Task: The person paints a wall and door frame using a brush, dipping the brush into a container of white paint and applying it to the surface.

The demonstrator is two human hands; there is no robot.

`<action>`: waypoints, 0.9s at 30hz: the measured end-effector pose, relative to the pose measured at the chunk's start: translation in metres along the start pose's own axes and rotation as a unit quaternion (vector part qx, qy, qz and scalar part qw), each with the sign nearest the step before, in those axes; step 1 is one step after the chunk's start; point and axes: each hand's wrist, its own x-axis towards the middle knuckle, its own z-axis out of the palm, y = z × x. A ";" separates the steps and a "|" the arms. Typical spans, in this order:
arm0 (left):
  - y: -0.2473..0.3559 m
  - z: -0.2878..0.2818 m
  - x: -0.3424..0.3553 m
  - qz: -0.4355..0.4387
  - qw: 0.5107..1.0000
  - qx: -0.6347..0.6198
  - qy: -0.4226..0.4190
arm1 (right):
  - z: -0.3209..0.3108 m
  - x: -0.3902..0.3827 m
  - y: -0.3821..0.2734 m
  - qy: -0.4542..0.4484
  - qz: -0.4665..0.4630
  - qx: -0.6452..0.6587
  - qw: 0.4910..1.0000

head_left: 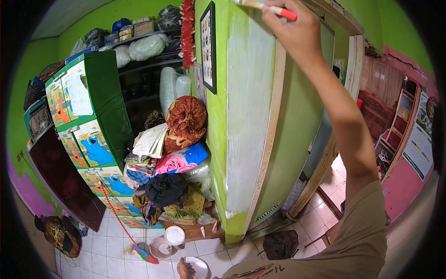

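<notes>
My right hand (290, 30) is raised at the top, closed round a paintbrush (284, 13) with a red-tipped handle; its bristles touch or nearly touch the upper green wall corner, at the top edge of the picture. Below it runs a pale, streaky painted strip (248, 125) beside a green edge (220, 153) and a beige trim. My left hand (185, 269), low at the bottom edge, grips a pale bowl (202, 267) with paint in it, partly hidden by my shirt. On the tiled floor beyond stand a white tub (174, 235) and a pinkish bucket (160, 249).
Left are a green cartoon cabinet (104, 93), a cloth pile (165, 188), shelves with bags (144, 46), and a broom (144, 253). A framed picture (208, 46) hangs beside the corner. Right are a doorway with a wooden sill (330, 204) and a dark bag (280, 244) on the floor.
</notes>
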 end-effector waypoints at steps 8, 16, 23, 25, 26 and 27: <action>-0.010 -0.008 0.023 0.001 1.000 0.008 -0.019 | 0.003 -0.104 0.003 -0.080 -0.065 0.004 0.995; -0.006 0.000 0.018 0.012 0.999 0.029 -0.037 | -0.028 -0.159 -0.030 -0.217 0.115 0.114 0.963; -0.008 0.001 0.015 0.001 0.999 0.010 -0.040 | -0.007 -0.020 0.031 -0.158 0.110 0.050 0.980; -0.012 -0.004 0.021 -0.002 0.999 0.004 -0.038 | -0.005 0.035 0.048 -0.109 0.060 0.012 0.992; -0.016 -0.009 0.028 0.006 1.000 -0.005 -0.027 | -0.004 0.059 0.052 -0.077 0.031 -0.013 0.996; -0.017 -0.013 0.033 0.016 1.000 -0.018 -0.013 | -0.007 0.081 0.034 -0.057 0.073 -0.058 0.994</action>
